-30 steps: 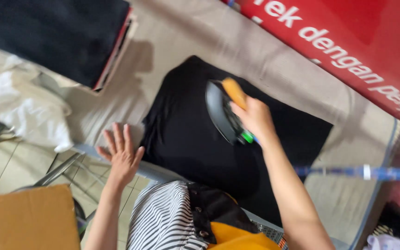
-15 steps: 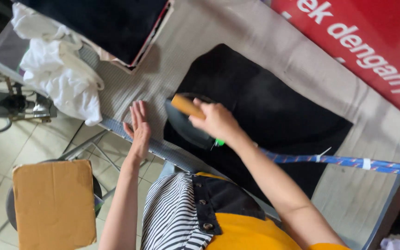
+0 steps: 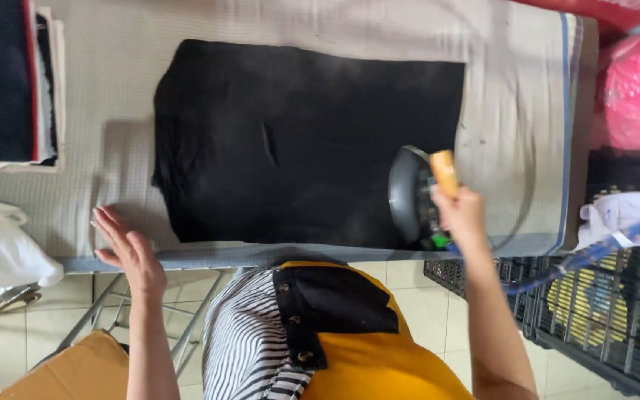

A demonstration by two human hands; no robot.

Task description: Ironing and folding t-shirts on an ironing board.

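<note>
Black flat garment [image 3: 298, 141] on checked board cover [image 3: 512, 111]; right hand [image 3: 462, 215] fingers wrapped round dark iron [image 3: 409, 194]; left hand [image 3: 129, 248] fingers spread.

My left hand [image 3: 129, 248] lies flat, palm down, fingers [image 3: 107, 222] extended and slightly spread, forearm running straight back toward me. My right hand [image 3: 462, 215] is closed in a fist grip, wrist straight, forearm angled back and outward.

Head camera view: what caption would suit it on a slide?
Right hand grips an orange-handled iron on a black garment; left hand rests at the padded board's edge.
</note>
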